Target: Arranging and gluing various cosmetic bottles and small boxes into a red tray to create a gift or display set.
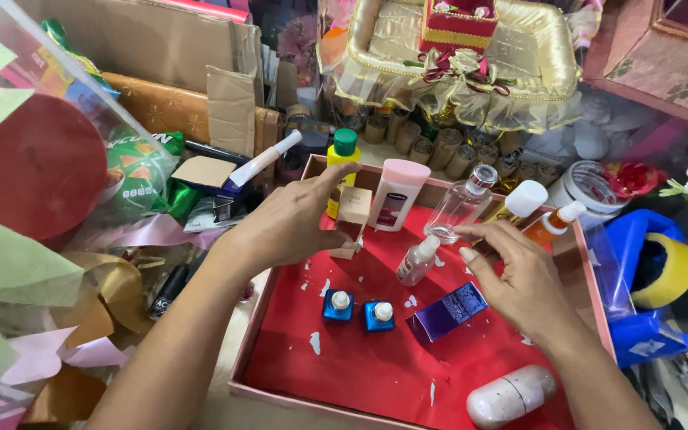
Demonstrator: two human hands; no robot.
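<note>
Tray (280, 318), pink-rimmed, lined in red paper with white torn patches: it holds everything your hands are working on, and it sits among wrapping scraps, cardboard and a gold frilled cushion tray (551, 64) at the far side.

Back row, standing against the far wall of the tray: yellow bottle with green cap (344, 151), pink-capped white bottle (396, 195), clear glass bottle (459, 209) leaning, white-capped bottle (523, 199), orange bottle (555, 223).

Your left hand (280, 227): fingers closed around a small tan box (352, 216), gripping it upright at its top, just in front of the yellow bottle. It looks as if you are placing it in the row; I judge it best to set its base flat on the red paper and keep it touching neither neighbour until it stands.

Your right hand (519, 287): fingers loosely curled and open, holding nothing, fingertips near the foot of the clear glass bottle (whether they touch it cannot be told). Steady that leaning bottle if the box nudges the row.

Loose items on the red floor: white oval case (511, 396) near the front corner; purple box (447, 310) lying flat under your right hand; small clear bottle with white cap (417, 261) tilted; two blue bottles with white caps (357, 308) side by side, well apart from the row.
</note>
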